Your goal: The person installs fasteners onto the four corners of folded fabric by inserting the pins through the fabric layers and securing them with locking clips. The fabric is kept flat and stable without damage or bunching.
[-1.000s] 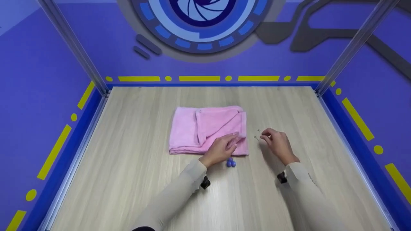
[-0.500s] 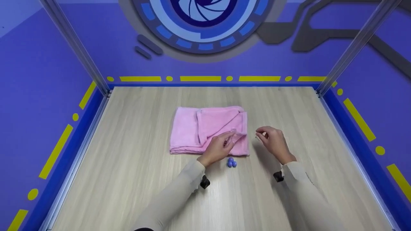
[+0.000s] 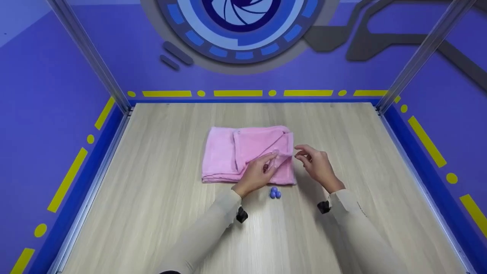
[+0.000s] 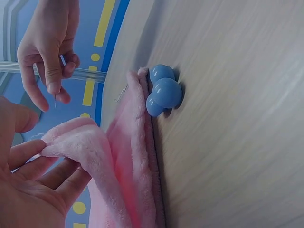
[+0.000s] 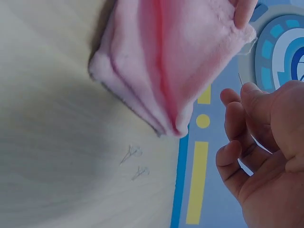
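A folded pink plush blanket (image 3: 220, 152) lies mid-table. My left hand (image 3: 254, 176) grips its raised near right corner; in the left wrist view the fleece (image 4: 78, 140) drapes over the fingers, with the thumb apart from it. A thin clear piece (image 5: 248, 46) shows at that corner in the right wrist view. Just right of the blanket, my right hand (image 3: 317, 165) pinches a thin pin (image 4: 55, 100) between thumb and index finger. Two clear-headed pins (image 5: 133, 151) lie on the table below it. Three glossy blue balls (image 3: 274, 192) sit grouped at the blanket's near edge.
The wood-grain table (image 3: 159, 213) is bounded by purple-blue panels (image 3: 45, 114) with yellow dashes on the left, back and right. Metal posts (image 3: 405, 72) rise at the back corners.
My right hand has moved left and slightly away from me, closer to the blanket corner, and now hides the pins in the head view. The left hand keeps its hold, fingers slightly shifted.
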`<state>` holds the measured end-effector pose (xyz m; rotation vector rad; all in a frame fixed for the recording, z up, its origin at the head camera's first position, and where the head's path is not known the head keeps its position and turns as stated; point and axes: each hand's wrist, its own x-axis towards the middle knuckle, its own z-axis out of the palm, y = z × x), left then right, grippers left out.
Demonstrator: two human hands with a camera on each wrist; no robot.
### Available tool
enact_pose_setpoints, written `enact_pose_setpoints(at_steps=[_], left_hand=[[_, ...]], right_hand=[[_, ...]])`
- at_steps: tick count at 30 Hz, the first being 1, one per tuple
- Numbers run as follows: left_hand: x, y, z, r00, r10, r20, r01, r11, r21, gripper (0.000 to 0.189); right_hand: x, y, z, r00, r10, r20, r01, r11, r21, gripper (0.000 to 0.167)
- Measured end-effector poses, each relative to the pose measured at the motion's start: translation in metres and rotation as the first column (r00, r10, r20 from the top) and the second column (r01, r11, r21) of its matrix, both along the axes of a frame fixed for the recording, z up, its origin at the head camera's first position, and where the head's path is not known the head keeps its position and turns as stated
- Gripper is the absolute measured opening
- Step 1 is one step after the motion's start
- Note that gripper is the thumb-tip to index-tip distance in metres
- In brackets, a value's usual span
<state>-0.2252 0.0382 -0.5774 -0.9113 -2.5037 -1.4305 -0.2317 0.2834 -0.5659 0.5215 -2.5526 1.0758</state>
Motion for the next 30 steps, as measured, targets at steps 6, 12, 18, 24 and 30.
enact_pose_setpoints(at_steps=[6, 12, 18, 24, 30], left_hand=[[0.0, -0.001, 0.003, 1.0, 0.007, 0.017, -0.007, 1.0, -0.011, 0.043], [0.0, -0.002, 0.004, 0.999, 0.0, 0.041, 0.0, 1.0, -0.004, 0.043], [-0.001, -0.004, 0.004, 0.998, 0.006, 0.063, -0.005, 1.0, -0.009, 0.043], [-0.001, -0.005, 0.004, 0.998, 0.0, 0.068, 0.001, 1.0, -0.015, 0.042], [-0.001, -0.005, 0.004, 0.996, -0.002, 0.089, 0.004, 1.0, -0.021, 0.045]], right_hand=[[-0.001, -0.006, -0.001, 0.999, 0.01, 0.052, -0.008, 0.999, -0.039, 0.027], [-0.002, -0.013, -0.003, 0.998, 0.026, 0.059, -0.022, 0.998, -0.06, 0.03], [-0.004, -0.02, -0.005, 0.998, 0.044, 0.051, -0.04, 0.996, -0.076, 0.031], [-0.006, -0.027, -0.005, 0.996, 0.077, 0.052, -0.071, 0.992, -0.106, 0.03], [-0.006, -0.031, -0.004, 0.995, 0.085, 0.05, -0.079, 0.992, -0.103, 0.029]])
